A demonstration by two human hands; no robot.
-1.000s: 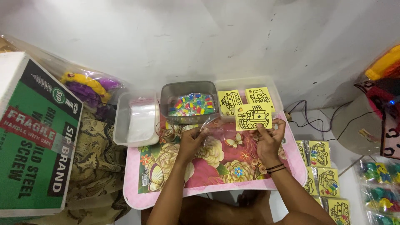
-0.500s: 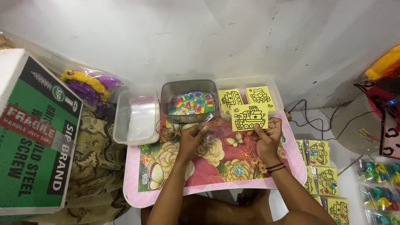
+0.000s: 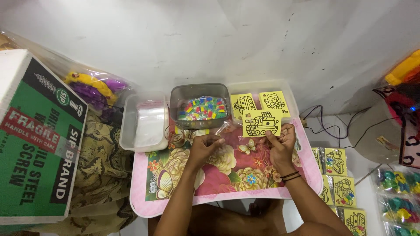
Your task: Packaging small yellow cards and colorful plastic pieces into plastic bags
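Head view, only one: both forearms came up from the bottom edge over a pink floral surface (image 3: 218,175), elbows low, wrists roughly level. Right hand (image 3: 280,146) was raised slightly, palm toward the camera side, thumb and fingers pinched on the lower edge of a yellow card (image 3: 261,123) with a black tank outline; grip clenched on the card, which stood tilted just above the far edge of the surface, in front of the clear tray (image 3: 262,86). Two more yellow outline cards (image 3: 258,101) lay in that tray, side by side. Left hand (image 3: 202,148) sat lower, fingers curled inward, thumb on top, grasping a clear plastic bag (image 3: 225,129) whose open end stretched toward the card; bag is thin and hard to see, so how much of it the fingers pinched I cannot tell. The two hands were near each other but apart, the bag between them. Behind the left hand a grey tub (image 3: 200,91) held small multicoloured pieces; left of it a clear container (image 3: 144,122) held a stack of plastic bags. A green and white cardboard box (image 3: 39,140) stood far left, on patterned cloth (image 3: 103,175). Bagged yellow cards (image 3: 339,175) lay in a row on the floor at the right, near the right forearm, which wore dark bands at the wrist.
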